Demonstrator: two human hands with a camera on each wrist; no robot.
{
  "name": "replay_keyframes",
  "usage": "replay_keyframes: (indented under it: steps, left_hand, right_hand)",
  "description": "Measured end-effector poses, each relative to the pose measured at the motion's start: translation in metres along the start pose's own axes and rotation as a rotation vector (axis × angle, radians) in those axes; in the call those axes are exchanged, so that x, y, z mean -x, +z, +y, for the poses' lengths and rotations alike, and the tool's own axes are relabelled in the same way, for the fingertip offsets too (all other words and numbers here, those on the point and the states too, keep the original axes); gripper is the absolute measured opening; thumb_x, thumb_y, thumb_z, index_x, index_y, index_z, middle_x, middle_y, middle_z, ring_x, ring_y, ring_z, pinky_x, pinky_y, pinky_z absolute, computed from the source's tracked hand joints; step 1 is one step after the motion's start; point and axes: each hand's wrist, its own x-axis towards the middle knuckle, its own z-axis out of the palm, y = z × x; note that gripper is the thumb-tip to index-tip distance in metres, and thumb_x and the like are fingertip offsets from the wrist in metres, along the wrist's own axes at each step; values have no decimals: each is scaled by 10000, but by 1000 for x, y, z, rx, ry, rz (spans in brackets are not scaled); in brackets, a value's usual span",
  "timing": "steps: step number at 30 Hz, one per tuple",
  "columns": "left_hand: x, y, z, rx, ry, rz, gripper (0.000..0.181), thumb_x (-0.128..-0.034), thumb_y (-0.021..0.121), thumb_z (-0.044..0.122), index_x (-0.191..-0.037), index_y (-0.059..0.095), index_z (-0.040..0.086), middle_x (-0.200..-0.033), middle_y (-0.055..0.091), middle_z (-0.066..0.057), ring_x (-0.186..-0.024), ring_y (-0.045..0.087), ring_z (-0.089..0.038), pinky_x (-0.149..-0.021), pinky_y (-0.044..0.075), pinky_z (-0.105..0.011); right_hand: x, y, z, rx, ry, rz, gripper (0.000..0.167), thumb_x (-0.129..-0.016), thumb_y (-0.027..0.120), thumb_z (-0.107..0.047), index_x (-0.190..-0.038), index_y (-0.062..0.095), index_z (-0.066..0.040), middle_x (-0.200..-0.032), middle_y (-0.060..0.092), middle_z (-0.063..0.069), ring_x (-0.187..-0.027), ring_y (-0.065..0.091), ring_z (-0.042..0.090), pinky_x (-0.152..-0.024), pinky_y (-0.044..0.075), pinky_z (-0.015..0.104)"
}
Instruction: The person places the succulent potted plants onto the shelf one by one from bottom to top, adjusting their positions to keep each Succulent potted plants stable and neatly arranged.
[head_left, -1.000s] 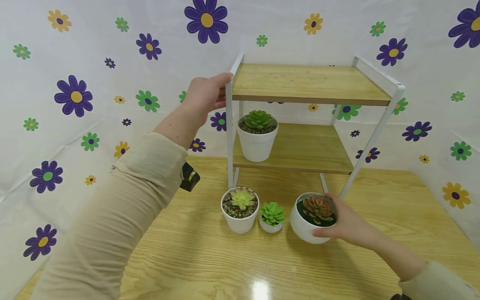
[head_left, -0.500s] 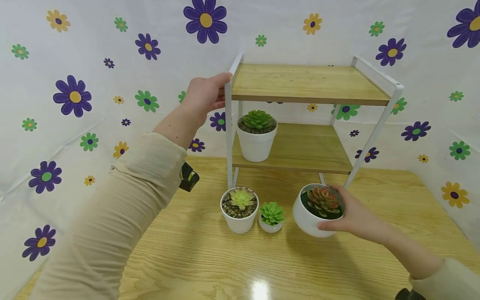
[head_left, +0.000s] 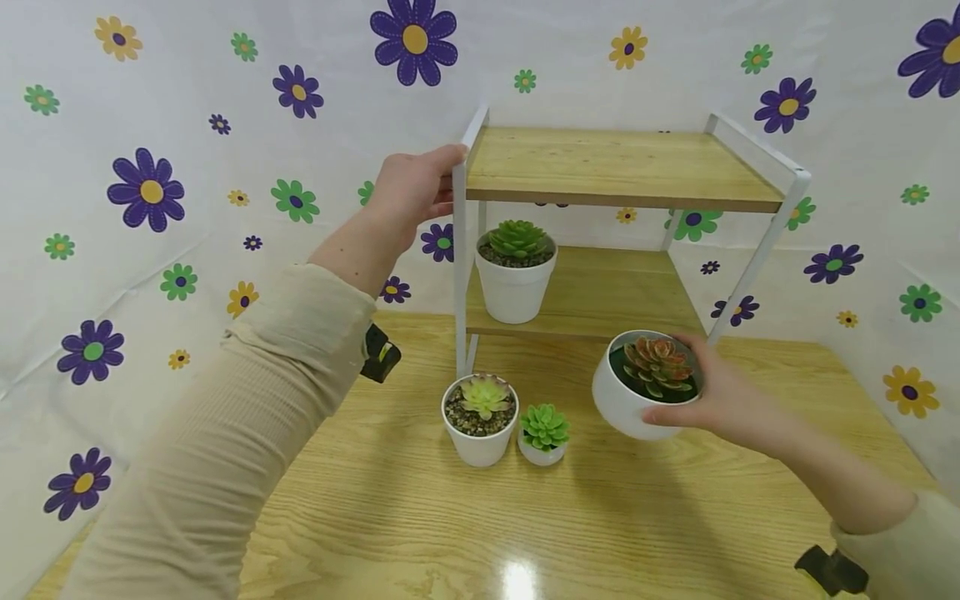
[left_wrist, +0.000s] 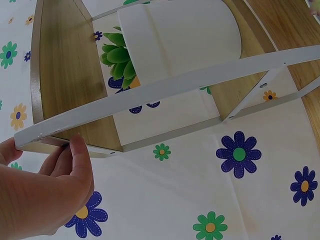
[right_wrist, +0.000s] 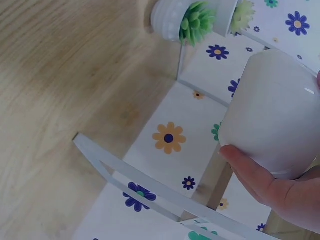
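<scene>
Your left arm [head_left: 247, 400] reaches long and diagonal, up and forward from lower left; left sleeve [head_left: 300, 321] ends midway along forearm, wrist bare. Left hand [head_left: 411, 187] sits well above right, gripping, left fingers [left_wrist: 60, 162] bent. Your right forearm [head_left: 817, 471] comes in from lower right, angled up and inward, bare past right sleeve [head_left: 907, 542]. Right hand [head_left: 720, 400] holds wide grip: right thumb [head_left: 667, 413] on near side, fingers [head_left: 691, 344] on far side.
</scene>
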Motion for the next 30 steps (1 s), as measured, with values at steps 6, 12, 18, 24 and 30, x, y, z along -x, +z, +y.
replay_keyframes:
  steps: [6, 12, 18, 24, 30]
  left_hand:
    - [1, 1, 1, -2, 2, 2, 412, -962, 485, 356, -1255, 546, 74, -1224, 594, -66, -1106, 580, -159, -972, 477, -223]
    - [1, 1, 1, 0, -3, 2, 413, -961, 486, 356, -1259, 542, 76, -1229, 590, -64, -1108, 577, -157, -975, 475, -222]
    - [1, 1, 0, 5, -1, 2, 412, -961, 487, 350, -1256, 542, 68, -1223, 586, -64, -1110, 575, -160, -971, 478, -223]
    - [0, 1, 0, -5, 3, 7, 415, -957, 492, 353, -1252, 549, 67, -1216, 587, -63, -1104, 577, -157, -968, 480, -222]
    - [-1, 1, -1, -3, 4, 8, 420, -955, 495, 358, -1254, 544, 67, -1221, 586, -66, -1098, 579, -157, -968, 482, -226]
  right_hand:
    - [-6, -9, -9, 3, 32, 7, 1036, -752, 765, -349, -1437, 99, 51, -1322, 392, 316, -1151, 463, 428, -942, 438, 569]
    - [-14, -20, -19, 12, 44, 21, 1031, -773, 744, -354, -1446, 82, 61, -1358, 353, 319, -1188, 433, 430, -975, 407, 591]
    - [-23, -30, -29, 61, 66, 41, 1038, -773, 733, -396, -1455, 88, 48, -1377, 352, 313, -1220, 407, 433, -986, 383, 598]
    - [-33, -37, -37, 71, 104, 46, 1065, -785, 710, -444, -1473, 42, 19, -1411, 308, 306, -1246, 367, 428, -1007, 358, 608]
    - [-46, -42, -44, 56, 122, 56, 1091, -783, 704, -471, -1478, 6, 0, -1450, 261, 307, -1305, 311, 448, -1039, 330, 607]
